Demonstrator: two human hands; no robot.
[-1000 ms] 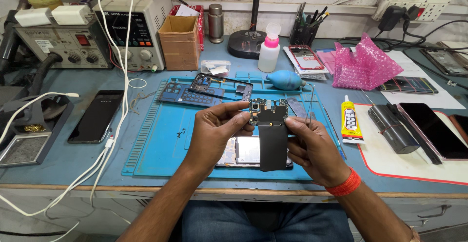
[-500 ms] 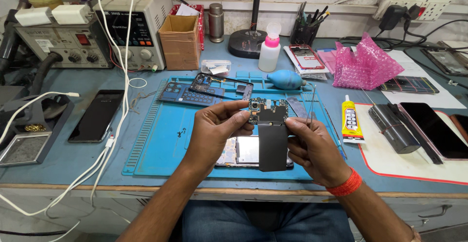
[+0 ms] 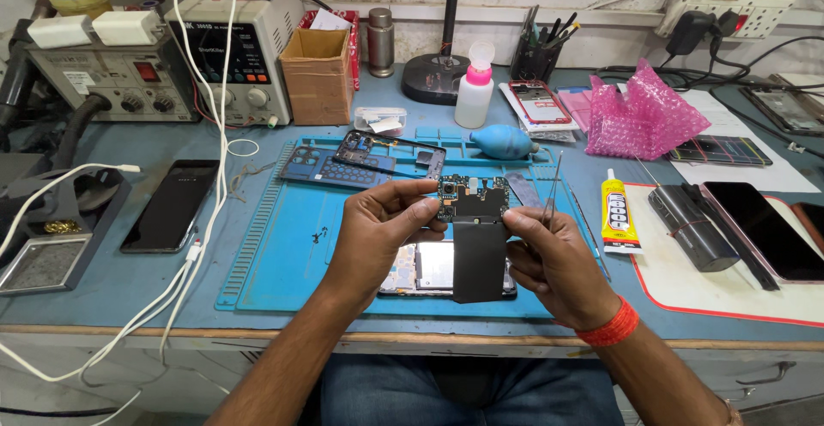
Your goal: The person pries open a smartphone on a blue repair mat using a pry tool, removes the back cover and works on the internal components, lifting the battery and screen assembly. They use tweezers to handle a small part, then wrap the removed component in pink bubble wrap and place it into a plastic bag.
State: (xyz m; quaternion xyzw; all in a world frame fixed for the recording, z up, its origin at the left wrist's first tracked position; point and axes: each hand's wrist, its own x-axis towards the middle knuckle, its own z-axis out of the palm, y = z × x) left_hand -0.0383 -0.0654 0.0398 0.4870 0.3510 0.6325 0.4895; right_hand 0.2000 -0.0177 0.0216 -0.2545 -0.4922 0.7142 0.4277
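My left hand (image 3: 378,233) pinches the top left of a phone circuit board (image 3: 470,199) that has a black sheet (image 3: 479,259) hanging from it. My right hand (image 3: 554,263) grips the board's right side and also holds thin metal tweezers (image 3: 552,187) that point up. Both hands hover above an opened phone body (image 3: 433,269) lying on the blue work mat (image 3: 283,246).
A phone frame and blue back cover (image 3: 360,160) lie at the mat's far end. A black phone (image 3: 170,205) and white cables (image 3: 202,220) are at left, a glue tube (image 3: 616,211) and dark phones (image 3: 755,229) at right. Bottle (image 3: 475,87), cardboard box (image 3: 316,74) and power supply (image 3: 232,44) stand behind.
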